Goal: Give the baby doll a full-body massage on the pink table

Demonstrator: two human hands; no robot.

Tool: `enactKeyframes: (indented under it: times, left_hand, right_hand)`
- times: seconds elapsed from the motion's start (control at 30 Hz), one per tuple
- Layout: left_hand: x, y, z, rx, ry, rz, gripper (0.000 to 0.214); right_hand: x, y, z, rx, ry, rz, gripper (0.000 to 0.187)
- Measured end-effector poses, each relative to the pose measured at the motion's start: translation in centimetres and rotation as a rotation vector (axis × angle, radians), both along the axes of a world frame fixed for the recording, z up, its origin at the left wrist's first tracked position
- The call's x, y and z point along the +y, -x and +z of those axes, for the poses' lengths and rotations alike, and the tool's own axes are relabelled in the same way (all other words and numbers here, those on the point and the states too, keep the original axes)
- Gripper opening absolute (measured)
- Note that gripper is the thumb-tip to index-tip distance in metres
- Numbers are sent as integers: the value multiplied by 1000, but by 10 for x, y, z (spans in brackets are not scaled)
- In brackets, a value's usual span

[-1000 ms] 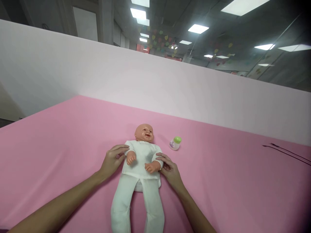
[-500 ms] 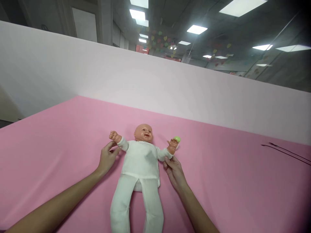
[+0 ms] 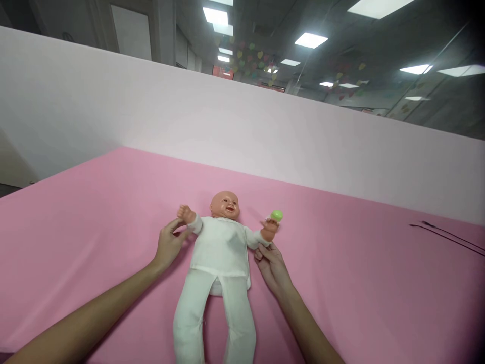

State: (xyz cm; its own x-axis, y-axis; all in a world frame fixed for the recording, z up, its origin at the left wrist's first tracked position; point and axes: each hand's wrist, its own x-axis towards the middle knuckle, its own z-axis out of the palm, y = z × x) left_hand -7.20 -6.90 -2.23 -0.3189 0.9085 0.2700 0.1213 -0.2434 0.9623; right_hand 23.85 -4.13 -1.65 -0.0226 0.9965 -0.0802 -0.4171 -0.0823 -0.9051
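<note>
The left grip (image 3: pixel 169 246) is closed on one sleeve of a baby doll (image 3: pixel 220 247), and the right grip (image 3: pixel 272 265) pinches the other (its arms spread sideways). Just beyond the right grip, the doll's hand hides most of a green-capped bottle (image 3: pixel 276 216). A pink sheet (image 3: pixel 341 293) lies beneath, with black cords (image 3: pixel 447 235) well right and a white wall (image 3: pixel 227 121) beyond.

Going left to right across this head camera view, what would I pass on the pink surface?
Left hand → baby doll in white clothes → right hand → thin black cords
</note>
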Motion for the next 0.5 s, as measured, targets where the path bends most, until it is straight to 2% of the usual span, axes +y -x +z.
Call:
enactKeyframes:
  times: [0.13, 0.23, 0.4, 0.5]
  left_hand:
    - [6, 9, -1, -220, 97, 57, 40]
    - [7, 12, -2, -258, 120, 70, 42]
    - [2, 4, 5, -77, 27, 50, 30]
    - [-1, 1, 4, 116, -67, -47, 22]
  right_hand:
    - [5, -6, 0, 74, 83, -68, 37]
    - [5, -7, -1, 27, 61, -71, 35]
    - [0, -2, 2, -133, -51, -11, 34]
    - [-3, 2, 4, -343, -203, 89, 31]
